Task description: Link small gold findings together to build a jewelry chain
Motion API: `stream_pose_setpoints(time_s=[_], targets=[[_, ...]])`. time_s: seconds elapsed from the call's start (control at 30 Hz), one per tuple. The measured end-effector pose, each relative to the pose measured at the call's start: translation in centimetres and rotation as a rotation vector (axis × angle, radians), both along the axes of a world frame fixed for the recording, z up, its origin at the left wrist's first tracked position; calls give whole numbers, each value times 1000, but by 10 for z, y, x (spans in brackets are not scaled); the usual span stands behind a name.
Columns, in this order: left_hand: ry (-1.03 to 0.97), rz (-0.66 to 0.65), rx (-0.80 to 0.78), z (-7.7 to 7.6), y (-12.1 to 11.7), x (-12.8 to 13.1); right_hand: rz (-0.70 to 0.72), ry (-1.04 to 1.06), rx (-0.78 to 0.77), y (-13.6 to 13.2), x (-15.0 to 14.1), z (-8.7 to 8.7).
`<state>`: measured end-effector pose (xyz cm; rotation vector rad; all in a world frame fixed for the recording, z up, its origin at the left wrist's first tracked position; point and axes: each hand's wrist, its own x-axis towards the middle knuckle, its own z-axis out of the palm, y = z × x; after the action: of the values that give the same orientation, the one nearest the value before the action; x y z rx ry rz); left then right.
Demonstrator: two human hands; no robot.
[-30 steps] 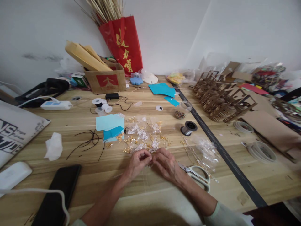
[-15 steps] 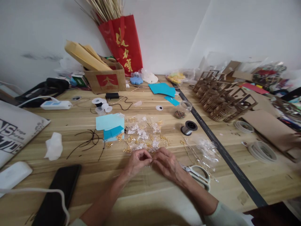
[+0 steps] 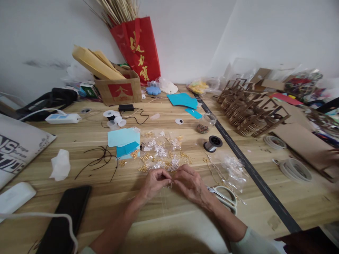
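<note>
My left hand (image 3: 153, 183) and my right hand (image 3: 191, 183) meet fingertip to fingertip low over the wooden table (image 3: 111, 204). Both are closed in a pinch on a tiny metal piece (image 3: 171, 183) between them; it is too small to name. Just beyond my fingers lies a scatter of small gold and silver findings (image 3: 161, 157), some in clear bags. White-handled scissors (image 3: 224, 197) lie right beside my right wrist.
Turquoise paper (image 3: 124, 141), black cords (image 3: 99, 160), a wire spool (image 3: 212, 143) and a bead jar (image 3: 205, 124) lie behind the findings. A black phone (image 3: 65, 218) sits near left. Wooden lattice pieces (image 3: 249, 111) and tape rolls (image 3: 293, 169) crowd the right.
Both hands stay pinched together in the same spot; the fingers have only shifted slightly around the small piece.
</note>
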<state>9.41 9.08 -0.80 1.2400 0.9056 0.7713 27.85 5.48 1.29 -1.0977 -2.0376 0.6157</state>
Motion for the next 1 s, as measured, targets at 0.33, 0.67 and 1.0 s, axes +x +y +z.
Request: stream_pose_setpoints(time_s=[0.33, 0.67, 1.0], targets=[[21, 18, -11, 3, -1, 1, -9, -10, -9, 1, -3, 1], [29, -19, 1, 1, -1, 1, 42, -30, -13, 2, -5, 4], [35, -11, -22, 6, -1, 1, 12, -21, -19, -1, -6, -5]])
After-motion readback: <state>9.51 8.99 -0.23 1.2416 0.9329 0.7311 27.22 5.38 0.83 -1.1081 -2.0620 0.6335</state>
